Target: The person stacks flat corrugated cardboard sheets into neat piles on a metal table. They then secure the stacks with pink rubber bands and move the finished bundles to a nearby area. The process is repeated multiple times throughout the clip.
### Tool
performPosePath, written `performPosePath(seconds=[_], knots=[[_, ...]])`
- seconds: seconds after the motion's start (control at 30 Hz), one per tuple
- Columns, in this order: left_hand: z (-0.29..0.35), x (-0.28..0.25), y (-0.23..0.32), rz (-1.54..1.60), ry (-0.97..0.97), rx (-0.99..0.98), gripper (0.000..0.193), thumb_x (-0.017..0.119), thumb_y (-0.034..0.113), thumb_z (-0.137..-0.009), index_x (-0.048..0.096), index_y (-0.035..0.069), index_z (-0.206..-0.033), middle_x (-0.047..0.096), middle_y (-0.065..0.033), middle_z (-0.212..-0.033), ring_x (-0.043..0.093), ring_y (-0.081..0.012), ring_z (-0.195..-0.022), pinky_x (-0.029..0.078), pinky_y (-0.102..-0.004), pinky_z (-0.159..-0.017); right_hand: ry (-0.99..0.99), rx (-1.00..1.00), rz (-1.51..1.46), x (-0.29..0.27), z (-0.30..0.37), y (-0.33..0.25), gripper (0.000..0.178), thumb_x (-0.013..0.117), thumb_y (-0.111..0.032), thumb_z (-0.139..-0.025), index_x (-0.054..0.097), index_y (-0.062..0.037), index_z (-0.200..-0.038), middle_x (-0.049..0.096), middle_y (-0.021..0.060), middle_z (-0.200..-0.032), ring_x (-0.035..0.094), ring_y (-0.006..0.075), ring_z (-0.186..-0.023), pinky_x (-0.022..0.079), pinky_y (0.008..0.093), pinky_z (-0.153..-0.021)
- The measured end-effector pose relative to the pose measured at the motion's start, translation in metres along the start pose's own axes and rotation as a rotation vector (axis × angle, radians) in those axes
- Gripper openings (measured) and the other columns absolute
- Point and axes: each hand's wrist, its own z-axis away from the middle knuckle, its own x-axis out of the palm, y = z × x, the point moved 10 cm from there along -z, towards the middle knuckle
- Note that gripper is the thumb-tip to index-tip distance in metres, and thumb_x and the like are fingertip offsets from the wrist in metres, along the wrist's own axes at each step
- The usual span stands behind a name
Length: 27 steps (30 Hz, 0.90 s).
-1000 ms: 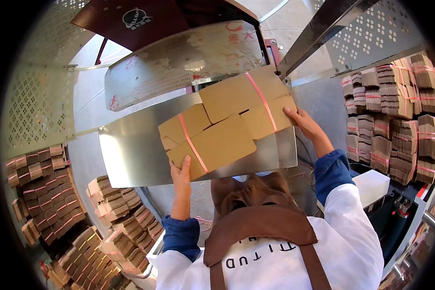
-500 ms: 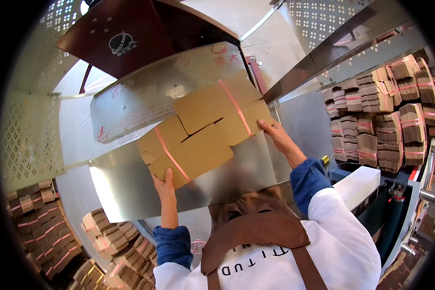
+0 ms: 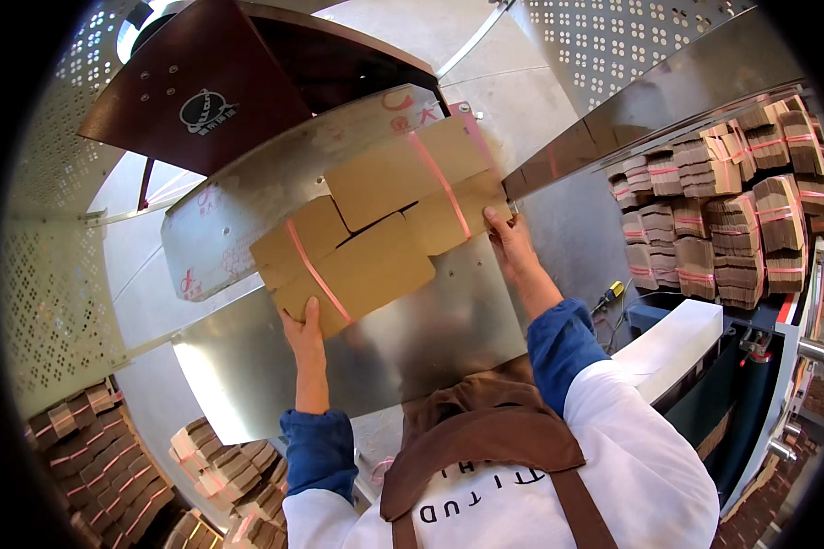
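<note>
A bundle of flat brown cardboard blanks [image 3: 375,279] lies tilted across the bare metal worktable, its right end farther from me. Two pink straps run round it, one near each end. My left hand [image 3: 305,343] grips its near left corner, thumb on top and fingers out of sight beneath. At the right end, my right hand [image 3: 519,252] holds the edge in the same way, with its thumb on the upper face. Under the bundle, the shiny metal tabletop [image 3: 412,343] shows on the near side.
Beyond the bundle stands a dark red machine housing [image 3: 192,87] over a printed metal plate [image 3: 220,233]. Strapped cardboard stacks [image 3: 742,242] fill the right; more stacks [image 3: 110,457] sit at lower left. A white box-shaped part [image 3: 673,343] and perforated panels [image 3: 59,284] flank me.
My view has turned slightly. The bundle, still between both hands, appears a little farther left in view. Neither hand has let go.
</note>
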Motion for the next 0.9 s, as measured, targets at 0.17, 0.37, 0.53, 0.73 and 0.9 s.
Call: performPosePath(seconds=[0.17,0.37,0.53,0.73,0.9], knots=[[0.005,-0.005,-0.003,0.078,-0.005,-0.030,0.062,0.064,0.028,-0.092,0.036,0.000,-0.141,0.050,-0.0117,-0.132,0.049,-0.0197,-0.118,0.039,-0.0320,-0.100,0.212,-0.544,0.717,-0.013,0.061,-0.072,0.048,0.069,-0.035,-0.085,0.051,0.0009,-0.111,0.061,0.0138,-0.102,0.060,0.0258,-0.094,0.046,0.0386,-0.082],[0.007,-0.002,-0.003,0.123,0.008,-0.070,0.067,0.068,0.025,-0.090,0.034,-0.001,-0.141,0.051,-0.0107,-0.131,0.048,-0.0194,-0.119,0.038,-0.0320,-0.102,-0.234,-1.298,0.934,0.133,0.086,-0.185,0.040,0.064,-0.021,-0.087,0.055,-0.0058,-0.123,0.059,0.0159,-0.120,0.055,0.0349,-0.110,0.044,0.0438,-0.093],[-0.019,0.003,0.016,0.037,-0.022,-0.105,0.069,0.061,0.036,-0.093,0.034,-0.002,-0.143,0.050,-0.0124,-0.136,0.047,-0.0205,-0.123,0.038,-0.0324,-0.102,-0.290,-1.299,1.259,0.185,0.012,-0.148,0.053,0.054,-0.042,-0.092,0.051,-0.0084,-0.133,0.042,0.0153,-0.145,0.035,0.0322,-0.137,0.027,0.0522,-0.110],[-0.056,-0.007,0.010,-0.085,-0.024,-0.208,0.072,0.051,0.051,-0.095,0.039,-0.002,-0.142,0.050,-0.0137,-0.136,0.046,-0.0209,-0.125,0.036,-0.0318,-0.104,-0.324,-1.305,1.223,0.180,0.018,-0.138,0.052,0.053,-0.044,-0.092,0.052,-0.0123,-0.134,0.041,0.0121,-0.146,0.034,0.0283,-0.137,0.027,0.0514,-0.110],[-0.052,0.002,0.014,-0.026,-0.094,-0.189,0.077,0.048,0.055,-0.095,0.034,-0.003,-0.145,0.045,-0.0136,-0.141,0.044,-0.0226,-0.127,0.033,-0.0312,-0.107,-0.772,-1.661,1.204,0.179,0.095,-0.136,0.046,0.059,-0.039,-0.089,0.055,-0.0172,-0.129,0.047,0.0043,-0.137,0.044,0.0222,-0.123,0.034,0.0447,-0.102]])
